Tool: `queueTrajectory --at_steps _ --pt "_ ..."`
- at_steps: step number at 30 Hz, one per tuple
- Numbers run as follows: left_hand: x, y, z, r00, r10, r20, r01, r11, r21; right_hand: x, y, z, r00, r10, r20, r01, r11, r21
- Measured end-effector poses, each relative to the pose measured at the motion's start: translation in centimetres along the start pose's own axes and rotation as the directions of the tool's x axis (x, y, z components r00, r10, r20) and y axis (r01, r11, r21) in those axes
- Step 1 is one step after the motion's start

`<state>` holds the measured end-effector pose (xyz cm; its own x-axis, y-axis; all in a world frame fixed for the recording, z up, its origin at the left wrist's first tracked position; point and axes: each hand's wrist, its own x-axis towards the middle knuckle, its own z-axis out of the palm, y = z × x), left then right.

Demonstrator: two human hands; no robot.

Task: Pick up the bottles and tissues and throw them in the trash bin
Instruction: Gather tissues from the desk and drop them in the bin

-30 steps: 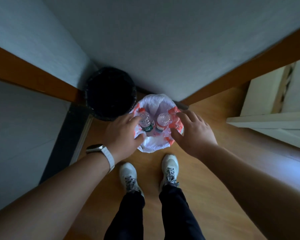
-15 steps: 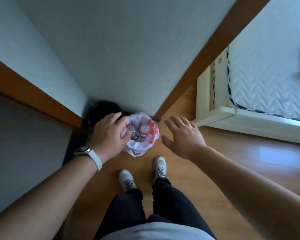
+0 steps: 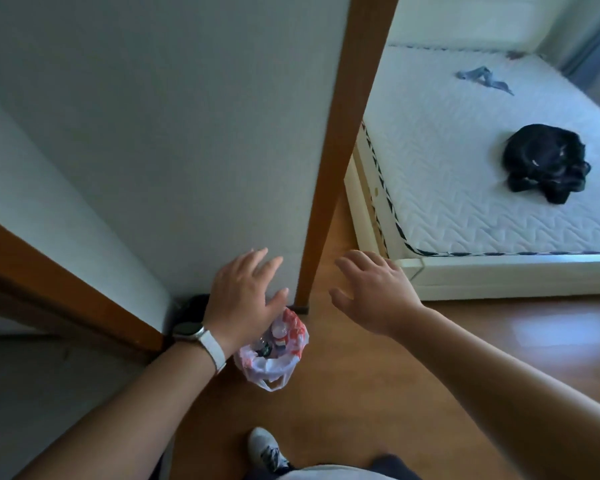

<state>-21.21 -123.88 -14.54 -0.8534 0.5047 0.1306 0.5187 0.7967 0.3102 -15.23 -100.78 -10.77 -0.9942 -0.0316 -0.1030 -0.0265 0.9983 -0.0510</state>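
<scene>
While two bottles (image 3: 277, 332) stand inside your white-and-red lined trash bin (image 3: 272, 355) on the wooden floor (image 3: 343, 393), your left hand (image 3: 245, 294) spreads empty above its rim. Right hand (image 3: 373, 294): fingers splayed, holding nothing, apart from the bin. Watch (image 3: 193, 332): left wrist. Mattress (image 3: 482, 150): far right, black garment (image 3: 546, 162) on top.

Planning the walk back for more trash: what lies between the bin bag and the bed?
In the head view, only bare wooden floor and the foot of the brown door frame separate the bin bag from the bed.
</scene>
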Motion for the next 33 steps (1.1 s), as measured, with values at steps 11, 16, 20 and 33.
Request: queueTrajectory --at_steps 11,16,20,33 --pt "3.3 14.6 -1.1 0.989 0.143 -0.032 -0.143 0.990 0.013 -9.0 12.0 -6.3 0.987 0.086 -0.139 -0.076 0.994 0.075" --pt "5.3 23.6 0.7 0.956 0.292 0.020 -0.292 0.956 0.008 -16.0 19.9 -6.9 0.963 0.189 -0.193 -0.167 0.978 0.127" --pt "7.0 31.6 2.5 0.908 0.418 0.031 -0.419 0.908 0.020 -21.8 25.9 -6.6 0.937 0.284 -0.204 -0.254 0.954 0.161" --pt "9.9 51.2 8.8 0.713 0.691 0.123 -0.695 0.719 -0.015 -35.3 38.3 -4.3 0.777 0.584 -0.234 -0.543 0.811 0.219"
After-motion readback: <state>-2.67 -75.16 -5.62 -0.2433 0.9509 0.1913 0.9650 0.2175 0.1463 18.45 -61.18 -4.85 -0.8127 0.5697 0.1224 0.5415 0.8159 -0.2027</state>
